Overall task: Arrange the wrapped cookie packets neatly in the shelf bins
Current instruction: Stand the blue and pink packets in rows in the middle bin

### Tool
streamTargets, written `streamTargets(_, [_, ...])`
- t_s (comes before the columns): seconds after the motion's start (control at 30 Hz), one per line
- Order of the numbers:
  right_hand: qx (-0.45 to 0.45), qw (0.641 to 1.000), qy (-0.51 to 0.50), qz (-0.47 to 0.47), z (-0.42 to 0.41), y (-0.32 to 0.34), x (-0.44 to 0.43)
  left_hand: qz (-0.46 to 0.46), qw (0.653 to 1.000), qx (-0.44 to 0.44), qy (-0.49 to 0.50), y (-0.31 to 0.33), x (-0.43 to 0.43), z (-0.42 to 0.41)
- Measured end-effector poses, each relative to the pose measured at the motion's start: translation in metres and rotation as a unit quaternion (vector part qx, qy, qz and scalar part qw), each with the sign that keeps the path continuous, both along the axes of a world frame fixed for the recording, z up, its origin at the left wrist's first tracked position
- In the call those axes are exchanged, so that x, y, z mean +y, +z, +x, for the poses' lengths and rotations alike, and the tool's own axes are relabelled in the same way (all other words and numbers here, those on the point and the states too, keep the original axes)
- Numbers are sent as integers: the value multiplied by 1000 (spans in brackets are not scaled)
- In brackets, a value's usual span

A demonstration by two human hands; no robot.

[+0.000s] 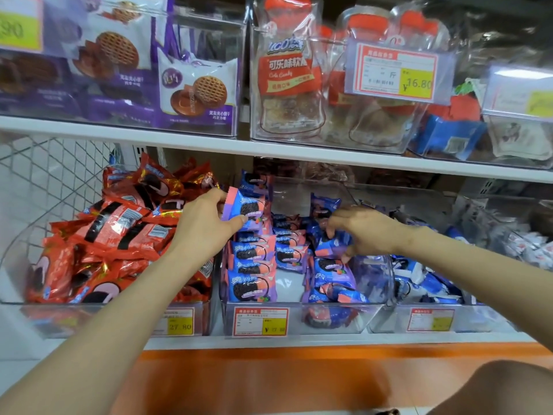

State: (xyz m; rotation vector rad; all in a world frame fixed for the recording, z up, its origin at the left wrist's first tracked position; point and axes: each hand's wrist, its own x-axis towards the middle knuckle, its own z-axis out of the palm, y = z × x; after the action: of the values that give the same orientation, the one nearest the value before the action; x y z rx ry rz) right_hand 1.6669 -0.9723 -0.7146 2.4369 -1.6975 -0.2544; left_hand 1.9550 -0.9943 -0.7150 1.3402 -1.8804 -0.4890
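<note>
A clear middle bin (299, 316) on the lower shelf holds several blue-and-purple wrapped cookie packets. A neat upright row of them (251, 265) stands along its left side, and looser ones (332, 277) lie on the right. My left hand (206, 223) pinches one blue packet (247, 209) upright above the back of the left row. My right hand (362, 229) reaches into the right side of the bin, with its fingers curled on a blue packet (333, 242) in the loose pile.
A clear left bin (18, 295) is heaped with red cookie packets (119, 232). A right bin (431, 320) holds blue and white packets. The upper shelf (269, 148) overhangs, carrying bins of purple waffle biscuits and red candy bags. An orange ledge (269, 372) lies below.
</note>
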Motion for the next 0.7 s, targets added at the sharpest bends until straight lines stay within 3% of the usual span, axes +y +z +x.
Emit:
streamTargets(0.1, [-64,994,-27,86,-6,10,1,4,1000,-2,-2,0,0,0])
streamTargets(0.23, [-119,990,-44,60,-6,14,-7,9,1000,-6,0,0,0,-2])
streamTargets(0.4, [28,996,-60,53,-3,10,-20,10,1000,-11,-4,0,0,-3])
streamTargets(0.53, [48,988,-45,140,7,16,-20,13,1000,-17,-7,0,0,-3])
streamTargets(0.7, [111,983,-25,142,17,21,-22,13,999,-29,-5,1,0,-4])
